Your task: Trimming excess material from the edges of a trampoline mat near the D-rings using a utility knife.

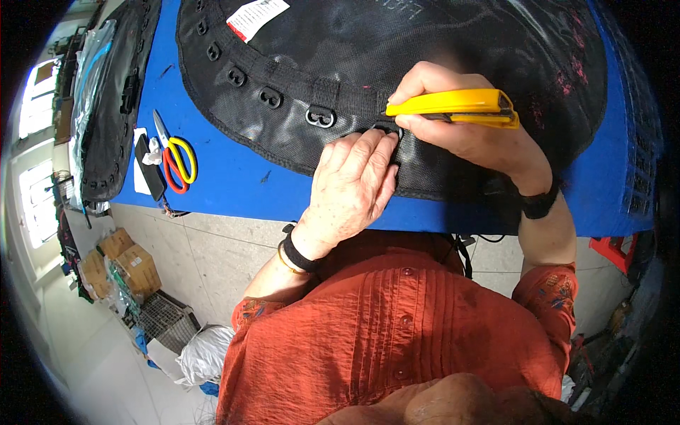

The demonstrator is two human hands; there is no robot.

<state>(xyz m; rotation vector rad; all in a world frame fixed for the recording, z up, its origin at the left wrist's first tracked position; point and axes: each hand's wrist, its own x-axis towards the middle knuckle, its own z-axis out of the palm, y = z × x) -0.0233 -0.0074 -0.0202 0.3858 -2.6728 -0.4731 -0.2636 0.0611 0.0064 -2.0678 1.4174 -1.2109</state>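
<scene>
A large round-edged black mesh fabric piece point(439, 42) lies on the table, with several black plastic buckles point(321, 116) sewn on webbing loops along its curved border. My left hand point(354, 173) is closed, its fingertips pressing on one of these buckles point(388, 127) and partly hiding it. In my right hand point(453, 134) is a yellow stapler-like tool point(453, 103), gripped between thumb and fingers. Its front end sits close to the webbing loop just above my left fingertips. Whether it touches the webbing cannot be made out.
Scissors with red and yellow handles point(179, 163) lie left on the blue table point(234, 177), beside a black flat object point(150, 170). Another black fabric piece point(113, 127) lies at the far left. Cardboard boxes point(134, 269) and a wire crate point(166, 320) stand on the floor; a red stool point(615, 249) is at right.
</scene>
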